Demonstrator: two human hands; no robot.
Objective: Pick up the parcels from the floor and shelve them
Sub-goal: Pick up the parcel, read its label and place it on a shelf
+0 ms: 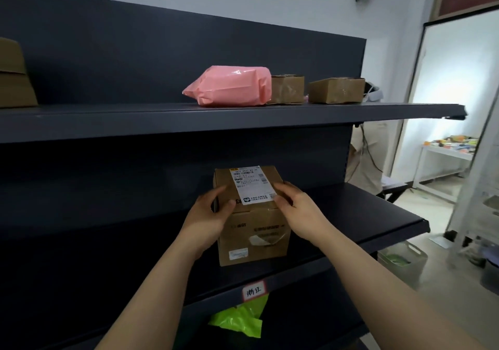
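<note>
Both forearms reach straight ahead to the cardboard parcel [252,214], which stands upright near the middle shelf's [399,214] front edge, left hand [209,214] and right hand [297,209] clasping its opposite upper sides, equally near.

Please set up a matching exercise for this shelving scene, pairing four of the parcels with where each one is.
Column one:
1. pink bag
2. labelled box
3. green bag
4. large box

Column two:
A. below the shelf that carries the handwritten tag
B. far left end of the upper shelf
C. middle shelf, held between both hands
D. upper shelf, beside two small cardboard boxes

Pairs: 1-D, 2-C, 3-A, 4-B. The left hand and right hand grip the labelled box's sides.
</note>
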